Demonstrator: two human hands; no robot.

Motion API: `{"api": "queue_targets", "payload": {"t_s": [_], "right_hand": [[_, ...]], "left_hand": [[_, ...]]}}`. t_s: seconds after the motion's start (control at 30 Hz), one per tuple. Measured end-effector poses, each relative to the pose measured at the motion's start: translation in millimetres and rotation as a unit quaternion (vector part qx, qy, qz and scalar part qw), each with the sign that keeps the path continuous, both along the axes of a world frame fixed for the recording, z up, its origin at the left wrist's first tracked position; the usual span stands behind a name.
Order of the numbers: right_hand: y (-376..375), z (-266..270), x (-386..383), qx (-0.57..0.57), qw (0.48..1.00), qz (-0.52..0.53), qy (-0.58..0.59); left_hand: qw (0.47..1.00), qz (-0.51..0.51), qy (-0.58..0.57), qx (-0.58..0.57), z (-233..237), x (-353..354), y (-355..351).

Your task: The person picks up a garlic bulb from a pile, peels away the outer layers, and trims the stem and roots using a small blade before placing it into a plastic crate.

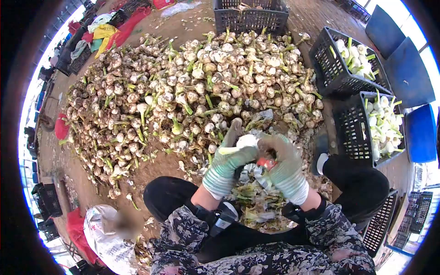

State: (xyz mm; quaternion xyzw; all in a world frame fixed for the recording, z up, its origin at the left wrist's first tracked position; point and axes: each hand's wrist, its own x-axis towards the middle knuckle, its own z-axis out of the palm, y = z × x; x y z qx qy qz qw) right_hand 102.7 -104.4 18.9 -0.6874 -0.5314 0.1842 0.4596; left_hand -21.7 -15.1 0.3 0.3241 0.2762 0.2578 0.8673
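Observation:
My left hand [230, 161], in a green-and-white work glove, is closed around a pale garlic bulb [247, 141] in front of my body. Close against the bulb is my right hand [285, 161], gloved the same way, with fingers curled round a small tool [266, 162] that shows a red part. The rest of that tool is hidden by the glove. Beneath both hands lie peeled garlic skins and leaf scraps [256, 197], between my legs. Just beyond my hands spreads a large heap of unpeeled garlic bulbs [197, 87] with short green stems.
Two black crates [350, 130] [324, 64] at the right hold cleaned white garlic. Another black crate [251, 22] stands behind the heap. Blue panels [408, 73] line the right side. A white sack [107, 236] sits at lower left, and coloured bags [105, 34] lie at upper left.

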Motion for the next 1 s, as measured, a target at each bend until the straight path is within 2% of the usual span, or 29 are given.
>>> {"api": "queue_targets", "payload": {"t_s": [0.03, 0.1, 0.17, 0.2, 0.23, 0.27, 0.3, 0.37, 0.4, 0.47, 0.5, 0.53, 0.57, 0.6, 0.63, 0.7, 0.73, 0.77, 0.83, 0.87, 0.9, 0.93, 0.97, 1.0], "right_hand": [[1, -1, -7, 0.001, 1.000, 0.002, 0.002], [3, -2, -20, 0.039, 0.995, 0.032, -0.080], [8, -10, -21, 0.045, 0.994, 0.071, -0.073], [11, -11, -12, 0.029, 0.943, 0.062, 0.327], [14, -13, -2, 0.008, 0.738, 0.039, 0.674], [24, -16, 7, 0.046, 0.729, -0.041, 0.682], [21, -15, 10, 0.024, 0.741, -0.075, 0.666], [10, -3, 16, -0.076, 0.652, 0.050, 0.752], [8, -17, 17, -0.080, 0.652, 0.050, 0.753], [9, -54, 21, 0.021, 0.753, 0.088, 0.652], [15, -34, 12, 0.021, 0.753, 0.088, 0.652], [20, -12, -1, -0.008, 0.895, 0.050, 0.443], [25, 3, -13, -0.037, 0.978, 0.008, 0.205], [28, 2, -17, -0.028, 0.969, 0.002, 0.246], [29, -2, -17, -0.025, 0.969, 0.003, 0.246], [33, -8, -18, 0.029, 0.995, 0.034, 0.091], [31, -5, -18, 0.006, 0.990, 0.009, 0.140], [30, 1, -17, 0.061, 0.924, -0.022, 0.378], [22, -32, 24, 0.067, 0.876, -0.117, 0.463], [8, -57, 48, -0.108, 0.976, -0.030, 0.189], [10, -50, 53, -0.269, 0.955, 0.055, -0.111], [4, -43, 53, -0.412, 0.892, 0.160, -0.094], [1, -29, 43, -0.418, 0.890, 0.158, -0.093], [-2, -19, 36, -0.333, 0.937, 0.072, -0.084]], "left_hand": [[0.995, 0.037, -0.083, -0.050, -4, 0, -6], [0.983, 0.097, -0.019, -0.158, -5, 2, -1], [0.979, 0.139, 0.000, -0.152, -11, 2, 0], [0.980, 0.152, -0.033, -0.126, -5, 3, 5], [0.980, 0.159, -0.066, -0.099, 2, 3, 8], [0.988, 0.109, -0.072, -0.088, 9, -5, 11], [0.990, 0.086, -0.099, -0.059, 6, -6, 16], [0.982, 0.162, -0.044, -0.088, 10, 3, 11], [0.981, 0.164, -0.044, -0.090, 9, 2, 13], [0.994, 0.087, 0.010, -0.059, 11, 3, 18], [0.994, 0.087, 0.010, -0.059, 0, 5, 19], [0.992, 0.121, 0.029, 0.018, -20, 8, 20], [0.982, 0.154, 0.048, 0.095, -19, 13, 20], [0.956, 0.196, 0.132, 0.175, -9, 17, 16], [0.955, 0.197, 0.131, 0.178, -12, 15, 18], [0.958, 0.168, 0.223, -0.066, -22, 5, 23], [0.962, 0.199, 0.150, -0.108, -26, 3, 20], [0.962, 0.202, 0.150, -0.108, -25, 1, 20], [0.976, 0.189, -0.006, -0.108, -17, -5, 24], [0.973, 0.189, -0.017, -0.130, -16, -6, 28], [0.975, 0.179, -0.047, -0.125, -14, -4, 31], [0.976, 0.176, -0.063, -0.109, -13, -3, 33], [0.977, 0.174, -0.075, -0.099, -14, -2, 30], [0.977, 0.168, -0.078, -0.101, -12, -2, 27]]}}
